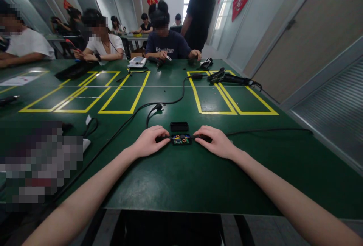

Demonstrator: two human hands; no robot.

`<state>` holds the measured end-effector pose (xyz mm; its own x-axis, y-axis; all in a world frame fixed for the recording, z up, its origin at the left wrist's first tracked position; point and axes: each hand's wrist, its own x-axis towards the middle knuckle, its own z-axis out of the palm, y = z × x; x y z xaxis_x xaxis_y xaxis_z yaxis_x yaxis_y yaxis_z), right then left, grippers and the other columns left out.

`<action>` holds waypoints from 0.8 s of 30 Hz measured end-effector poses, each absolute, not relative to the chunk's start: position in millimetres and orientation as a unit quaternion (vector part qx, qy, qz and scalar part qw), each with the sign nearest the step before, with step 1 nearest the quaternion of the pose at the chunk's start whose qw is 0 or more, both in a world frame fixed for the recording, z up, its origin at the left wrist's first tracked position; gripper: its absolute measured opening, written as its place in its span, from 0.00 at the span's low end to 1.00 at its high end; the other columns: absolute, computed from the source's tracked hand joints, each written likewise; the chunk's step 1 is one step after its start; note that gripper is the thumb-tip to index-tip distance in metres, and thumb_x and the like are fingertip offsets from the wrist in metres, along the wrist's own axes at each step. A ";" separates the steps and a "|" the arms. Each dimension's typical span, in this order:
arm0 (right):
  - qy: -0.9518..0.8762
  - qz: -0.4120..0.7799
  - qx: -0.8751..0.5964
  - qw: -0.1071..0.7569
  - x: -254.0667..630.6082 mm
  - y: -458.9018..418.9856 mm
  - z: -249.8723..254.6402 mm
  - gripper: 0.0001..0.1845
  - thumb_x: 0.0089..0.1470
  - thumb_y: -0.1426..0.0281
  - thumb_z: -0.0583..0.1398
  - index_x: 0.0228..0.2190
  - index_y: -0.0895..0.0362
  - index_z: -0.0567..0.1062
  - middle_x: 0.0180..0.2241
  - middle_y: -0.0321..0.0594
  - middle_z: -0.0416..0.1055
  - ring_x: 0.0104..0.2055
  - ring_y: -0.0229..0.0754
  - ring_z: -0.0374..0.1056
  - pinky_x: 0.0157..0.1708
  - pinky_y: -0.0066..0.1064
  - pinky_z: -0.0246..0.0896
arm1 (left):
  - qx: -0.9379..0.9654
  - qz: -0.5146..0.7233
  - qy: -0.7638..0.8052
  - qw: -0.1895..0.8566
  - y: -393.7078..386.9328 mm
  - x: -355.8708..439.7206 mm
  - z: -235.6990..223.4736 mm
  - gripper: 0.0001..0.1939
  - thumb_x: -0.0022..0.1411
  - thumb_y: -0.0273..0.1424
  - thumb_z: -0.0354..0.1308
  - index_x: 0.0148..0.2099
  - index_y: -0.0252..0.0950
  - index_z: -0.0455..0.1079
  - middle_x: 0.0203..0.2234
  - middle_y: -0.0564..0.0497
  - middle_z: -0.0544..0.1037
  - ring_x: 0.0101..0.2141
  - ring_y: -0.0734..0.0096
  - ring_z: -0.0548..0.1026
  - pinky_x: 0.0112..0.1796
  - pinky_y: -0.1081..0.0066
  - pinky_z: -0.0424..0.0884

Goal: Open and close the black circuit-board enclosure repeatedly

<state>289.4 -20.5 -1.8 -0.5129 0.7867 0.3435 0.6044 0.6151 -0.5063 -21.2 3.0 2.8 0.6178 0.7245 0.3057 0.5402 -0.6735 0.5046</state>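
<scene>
On the green table (159,185) lies a small black case half holding a circuit board (181,140), with round copper-coloured coils and coloured wires showing. Just behind it sits a separate black case half (179,126), its hollow side visible. My left hand (150,141) is closed round the black cable (162,139) at the board's left end. At the right end, my right hand (216,142) grips the other black cable (204,138) between thumb and fingers. Both hands rest low, close to the tabletop. The fingers partly hide the cables.
A long black cord (119,126) crosses the table on the left, near a power plug (159,106). Another cable (269,130) runs rightward. Yellow tape (116,112) marks rectangles. A black tool-like item (236,79) lies far right. Several people sit opposite; a pixelated patch covers the left.
</scene>
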 end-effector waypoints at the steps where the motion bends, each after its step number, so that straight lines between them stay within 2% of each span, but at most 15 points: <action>1: -0.860 0.155 -0.394 0.286 287.6 -20.7 -2.8 0.11 0.68 0.65 0.58 0.42 0.53 0.81 0.40 0.44 0.80 0.42 0.47 0.76 0.41 0.39 0.72 | 0.882 0.254 0.355 0.181 2.0 -20.2 2.6 0.07 0.69 0.34 0.58 0.41 0.37 0.75 0.32 0.51 0.76 0.33 0.68 0.74 0.35 0.71 0.69; 3: -0.867 0.138 -0.374 0.299 284.6 -20.8 -5.3 0.12 0.68 0.66 0.57 0.44 0.53 0.81 0.41 0.46 0.80 0.44 0.49 0.75 0.44 0.42 0.73 | 0.883 0.264 0.343 0.179 -0.2 -18.2 2.2 0.06 0.70 0.32 0.58 0.43 0.37 0.75 0.33 0.50 0.77 0.35 0.68 0.75 0.36 0.70 0.70; 6: -0.876 0.123 -0.358 0.301 282.8 -20.7 -8.7 0.13 0.70 0.66 0.56 0.45 0.53 0.81 0.41 0.47 0.80 0.43 0.49 0.75 0.44 0.44 0.74 | 0.883 0.276 0.329 0.187 -2.8 -15.5 1.0 0.06 0.70 0.31 0.57 0.44 0.37 0.75 0.35 0.49 0.78 0.36 0.67 0.76 0.37 0.70 0.71; 13: -0.895 0.106 -0.335 0.276 286.6 -19.7 -7.9 0.16 0.71 0.68 0.54 0.47 0.55 0.81 0.41 0.46 0.80 0.42 0.46 0.76 0.42 0.39 0.74 | 0.877 0.277 0.335 0.204 -5.5 -12.4 -0.2 0.07 0.71 0.30 0.56 0.43 0.38 0.76 0.36 0.49 0.78 0.36 0.68 0.77 0.38 0.70 0.72; 19: -0.929 -0.042 -0.301 0.212 282.1 -23.6 -1.9 0.17 0.70 0.74 0.53 0.49 0.58 0.81 0.39 0.48 0.80 0.40 0.47 0.73 0.38 0.39 0.69 | 0.895 0.232 0.353 0.144 -9.0 -6.5 2.4 0.06 0.64 0.23 0.55 0.38 0.37 0.72 0.36 0.49 0.77 0.38 0.64 0.76 0.39 0.67 0.72; 24: -0.928 -0.035 -0.295 0.225 278.7 -27.3 -3.4 0.16 0.68 0.75 0.54 0.49 0.59 0.80 0.40 0.50 0.79 0.41 0.48 0.73 0.40 0.41 0.70 | 0.909 0.192 0.360 0.088 -18.0 -3.8 7.2 0.07 0.62 0.23 0.55 0.41 0.37 0.72 0.40 0.47 0.78 0.40 0.60 0.76 0.42 0.62 0.73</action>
